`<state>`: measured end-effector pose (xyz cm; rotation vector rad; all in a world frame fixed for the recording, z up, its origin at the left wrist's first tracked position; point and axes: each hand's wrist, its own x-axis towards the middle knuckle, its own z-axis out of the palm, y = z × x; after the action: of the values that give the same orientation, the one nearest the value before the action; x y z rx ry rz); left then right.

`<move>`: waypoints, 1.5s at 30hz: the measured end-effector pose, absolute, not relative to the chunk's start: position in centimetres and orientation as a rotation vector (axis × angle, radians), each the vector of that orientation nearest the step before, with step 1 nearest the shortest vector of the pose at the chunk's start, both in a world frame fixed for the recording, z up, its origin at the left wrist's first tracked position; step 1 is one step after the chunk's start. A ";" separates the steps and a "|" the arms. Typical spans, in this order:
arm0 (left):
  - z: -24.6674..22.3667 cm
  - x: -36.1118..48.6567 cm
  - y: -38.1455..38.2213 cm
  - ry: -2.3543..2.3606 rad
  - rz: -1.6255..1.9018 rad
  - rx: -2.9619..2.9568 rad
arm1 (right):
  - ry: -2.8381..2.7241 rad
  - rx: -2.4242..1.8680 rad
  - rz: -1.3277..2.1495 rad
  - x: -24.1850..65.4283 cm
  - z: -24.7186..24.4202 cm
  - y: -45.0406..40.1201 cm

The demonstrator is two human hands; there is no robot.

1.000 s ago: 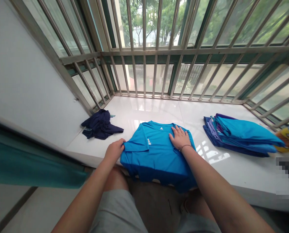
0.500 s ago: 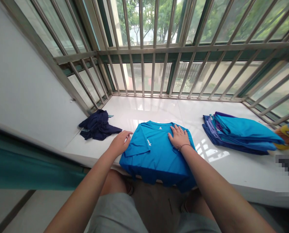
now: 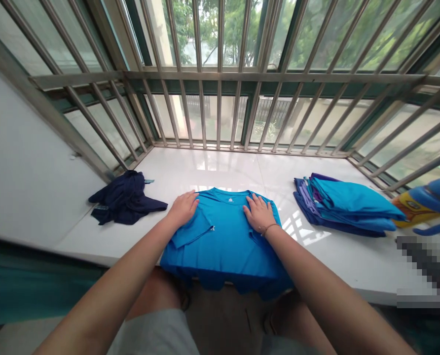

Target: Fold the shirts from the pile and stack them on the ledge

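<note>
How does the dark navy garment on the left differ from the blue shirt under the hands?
The dark navy garment lies crumpled in a heap, while the blue shirt is spread out mostly flat. The navy one sits wholly on the white ledge; the blue shirt's lower part hangs over the front edge. The blue shirt also covers more of the ledge than the bunched navy garment. Both are cloth.

The left hand (image 3: pixel 184 209), earlier gripping the sleeve edge, is now lying flat on the shirt (image 3: pixel 229 246)'s shoulder. Just inward of it, the sleeve (image 3: pixel 195 230) is slanting further over the white chest print (image 3: pixel 213 228), hiding most of it. Beyond the right hand (image 3: pixel 260 213), more of the blue-and-yellow container (image 3: pixel 436 197) is showing.
</note>
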<state>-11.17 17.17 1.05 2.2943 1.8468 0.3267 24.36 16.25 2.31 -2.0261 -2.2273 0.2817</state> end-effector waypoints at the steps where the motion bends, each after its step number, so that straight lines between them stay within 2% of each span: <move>1: 1.2 -11.2 18.0 1.851 0.358 2.300 | -2.216 -2.004 0.283 24.9 2.9 16.8; 5: 2.2 -10.3 21.9 1.850 0.353 2.295 | -2.146 -2.047 0.242 28.1 5.2 19.6; 8: 3.2 -9.1 24.8 1.725 0.223 2.342 | -2.212 -2.081 0.342 29.8 6.2 21.7; 12: 4.3 -7.7 27.7 1.501 0.054 2.380 | -2.358 -2.030 0.486 29.9 5.9 24.1; 16: 4.8 -7.5 30.1 1.464 0.028 2.377 | -2.442 -2.002 0.513 29.6 5.5 27.0; 21: 6.2 -7.1 34.0 1.655 0.106 2.359 | -2.319 -2.038 0.296 29.9 7.2 31.8; 26: 11.0 -6.3 36.4 1.888 0.346 2.428 | -2.148 -1.952 0.009 30.0 11.3 34.4; 30: 15.1 -7.5 32.8 1.776 0.589 2.633 | -2.127 -1.616 -0.221 31.0 14.3 30.3; 34: 14.4 -10.3 23.0 1.461 0.561 2.869 | -2.314 -1.283 -0.291 32.8 13.9 20.1; 40: 7.8 -11.8 8.0 1.088 -0.014 2.836 | -2.883 -0.950 0.044 34.4 8.0 6.7; 42: 7.0 -11.6 6.5 1.106 -0.081 2.753 | -2.959 -0.957 0.216 34.8 7.4 5.6; 45: 7.3 -11.5 8.7 1.263 0.035 2.668 | -2.771 -1.190 0.350 35.3 8.2 7.6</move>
<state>-11.47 8.73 7.34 2.6677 1.2626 0.0351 35.26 7.60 8.19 -1.1899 -2.7706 0.3505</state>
